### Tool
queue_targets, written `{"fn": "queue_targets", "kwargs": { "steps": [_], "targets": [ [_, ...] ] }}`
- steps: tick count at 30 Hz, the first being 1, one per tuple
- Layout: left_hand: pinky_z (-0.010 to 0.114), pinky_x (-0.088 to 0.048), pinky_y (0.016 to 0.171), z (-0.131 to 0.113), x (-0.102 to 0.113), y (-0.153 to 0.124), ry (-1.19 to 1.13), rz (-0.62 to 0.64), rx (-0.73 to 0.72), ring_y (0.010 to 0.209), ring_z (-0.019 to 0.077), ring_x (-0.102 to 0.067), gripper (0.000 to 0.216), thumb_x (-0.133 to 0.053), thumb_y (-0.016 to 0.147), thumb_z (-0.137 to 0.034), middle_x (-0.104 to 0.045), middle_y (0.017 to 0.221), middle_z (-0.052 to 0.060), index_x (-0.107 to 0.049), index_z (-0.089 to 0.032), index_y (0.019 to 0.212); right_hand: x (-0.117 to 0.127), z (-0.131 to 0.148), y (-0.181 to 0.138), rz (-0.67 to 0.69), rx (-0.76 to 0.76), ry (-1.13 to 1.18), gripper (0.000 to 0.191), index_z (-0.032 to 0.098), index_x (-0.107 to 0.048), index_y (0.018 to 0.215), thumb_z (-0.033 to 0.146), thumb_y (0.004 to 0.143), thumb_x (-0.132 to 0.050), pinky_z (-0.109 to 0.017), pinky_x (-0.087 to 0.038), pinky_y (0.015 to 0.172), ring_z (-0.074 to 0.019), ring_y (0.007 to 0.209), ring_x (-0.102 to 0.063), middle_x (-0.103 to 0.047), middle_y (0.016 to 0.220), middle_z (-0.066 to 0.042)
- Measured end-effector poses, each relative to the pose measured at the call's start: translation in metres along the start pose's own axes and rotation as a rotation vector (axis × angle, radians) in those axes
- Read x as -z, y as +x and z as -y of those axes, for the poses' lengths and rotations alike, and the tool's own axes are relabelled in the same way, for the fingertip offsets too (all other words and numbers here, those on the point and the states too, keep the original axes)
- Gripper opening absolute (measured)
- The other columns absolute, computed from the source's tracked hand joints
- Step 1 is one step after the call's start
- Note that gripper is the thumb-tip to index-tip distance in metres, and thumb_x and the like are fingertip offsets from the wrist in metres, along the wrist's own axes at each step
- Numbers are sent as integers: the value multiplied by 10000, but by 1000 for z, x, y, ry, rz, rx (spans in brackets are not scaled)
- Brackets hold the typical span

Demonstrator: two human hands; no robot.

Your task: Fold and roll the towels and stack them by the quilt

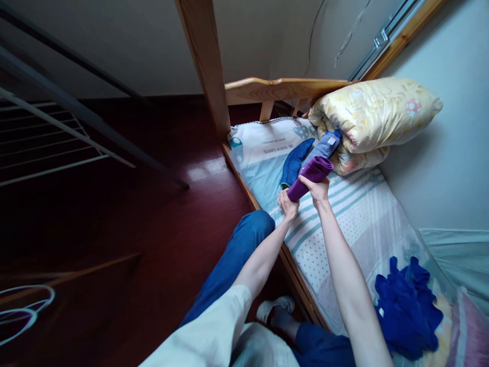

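A rolled purple cloth (pixel 310 178) is held slantwise above the bed, its spiral end facing up and to the right. My left hand (pixel 288 204) grips the lower end, fingers closed around it. Near the upper end my right hand (pixel 316 188) is closed on the roll, thumb lying across it. Just beyond lie a dark blue folded cloth (pixel 297 160) and a grey-blue folded cloth (pixel 323 148) with a white label. A crumpled pile of bright blue cloth (pixel 407 306) rests at the lower right of the bed.
A folded yellow quilt (pixel 382 114) stands at the bed's head against the wall. The wooden bed frame (pixel 202 61) has a tall post at the left corner. To the left are a metal rack (pixel 57 132) and dark red floor (pixel 168 224). A pink pillow (pixel 469 331) shows at lower right.
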State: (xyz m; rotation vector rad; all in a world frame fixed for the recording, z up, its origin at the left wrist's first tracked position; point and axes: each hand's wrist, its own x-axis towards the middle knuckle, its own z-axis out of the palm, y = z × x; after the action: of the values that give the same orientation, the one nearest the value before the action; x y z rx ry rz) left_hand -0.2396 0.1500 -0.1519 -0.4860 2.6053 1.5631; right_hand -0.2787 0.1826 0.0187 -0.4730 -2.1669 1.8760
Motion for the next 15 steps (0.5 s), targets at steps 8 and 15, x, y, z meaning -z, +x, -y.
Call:
{"fn": "queue_targets", "kwargs": {
  "steps": [8,15],
  "targets": [
    [522,-366,1138,3,-2,3,-96,-43,-8,1315,330,-494,546,-625,808,-203,-563,1343,168,-464,-171,1329,-3,-12,6,32,-5,-19,483,130,-757,969,370,575,-899,-374,-606,870,-244,924,-743,-801,975,-74],
    [605,-299,1194,30,13,-51,80,13,11,1519,408,-244,924,-645,847,-323,-254,1611,236,-112,-182,1589,17,-60,-10,-110,-52,-224,1036,152,-501,1430,380,520,-939,-354,-405,1164,-261,1461,-418,-495,1540,-149]
  ]
}}
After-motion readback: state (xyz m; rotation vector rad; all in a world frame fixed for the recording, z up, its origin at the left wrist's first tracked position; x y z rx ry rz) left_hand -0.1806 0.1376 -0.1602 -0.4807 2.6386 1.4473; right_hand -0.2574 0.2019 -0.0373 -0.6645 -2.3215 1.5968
